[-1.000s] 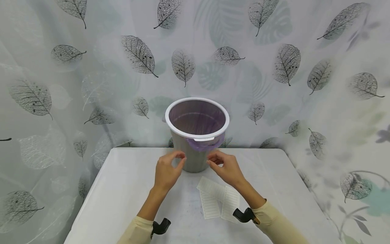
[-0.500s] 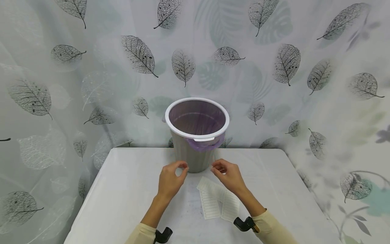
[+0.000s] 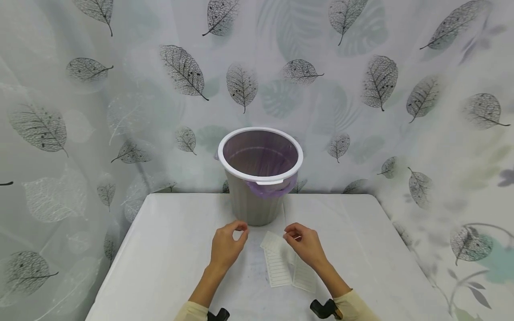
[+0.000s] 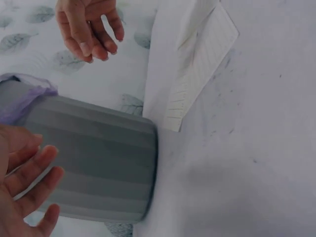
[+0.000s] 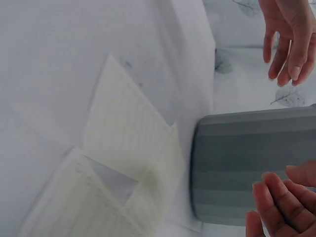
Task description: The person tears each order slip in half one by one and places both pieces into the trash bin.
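Both forearms rise from the lower edge of the head view and slant inward, the left forearm (image 3: 206, 285) and the right forearm (image 3: 331, 277) bare below pale yellow sleeves (image 3: 355, 307). The left hand (image 3: 227, 245) and right hand (image 3: 306, 244) hang roughly level, facing each other and apart. On the left, thumb and index finger arch round a rounded gap; the right hand's fingers curve likewise above its thumb. The wrist views show both sets of fingers loosely bent, the left's slightly spread.

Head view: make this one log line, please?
left grip: empty | right grip: empty | purple-lined bin: upright | ruled paper slips: on table
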The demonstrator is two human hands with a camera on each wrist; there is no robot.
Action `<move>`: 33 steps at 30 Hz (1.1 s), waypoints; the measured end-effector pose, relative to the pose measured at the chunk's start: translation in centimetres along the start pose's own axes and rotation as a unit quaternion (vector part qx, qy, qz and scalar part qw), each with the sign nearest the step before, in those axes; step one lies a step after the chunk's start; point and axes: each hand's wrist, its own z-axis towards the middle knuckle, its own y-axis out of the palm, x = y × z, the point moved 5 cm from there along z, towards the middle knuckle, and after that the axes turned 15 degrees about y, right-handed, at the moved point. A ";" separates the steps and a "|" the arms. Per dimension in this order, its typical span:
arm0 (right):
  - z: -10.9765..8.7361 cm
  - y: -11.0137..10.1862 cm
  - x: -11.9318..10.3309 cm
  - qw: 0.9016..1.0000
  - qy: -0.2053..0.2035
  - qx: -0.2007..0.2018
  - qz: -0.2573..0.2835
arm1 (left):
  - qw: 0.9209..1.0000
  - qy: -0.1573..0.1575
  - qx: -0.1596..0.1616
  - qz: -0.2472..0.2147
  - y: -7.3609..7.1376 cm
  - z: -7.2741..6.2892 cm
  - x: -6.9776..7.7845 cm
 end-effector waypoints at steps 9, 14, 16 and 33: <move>-0.8 1.2 2.2 1.000 0.029 -0.002 -0.012 | 0.999 -0.035 -0.016 0.002 1.4 -1.9 -1.1; -1.3 2.3 3.4 0.999 0.041 -0.010 -0.025 | 0.999 -0.043 -0.017 0.003 1.7 -2.7 -1.4; -1.5 2.7 4.0 0.998 0.048 -0.013 -0.034 | 0.999 -0.048 -0.019 0.001 1.9 -3.1 -1.6; -2.3 4.3 6.0 0.991 0.064 -0.006 -0.118 | 0.996 -0.087 -0.036 0.013 3.1 -6.4 -3.3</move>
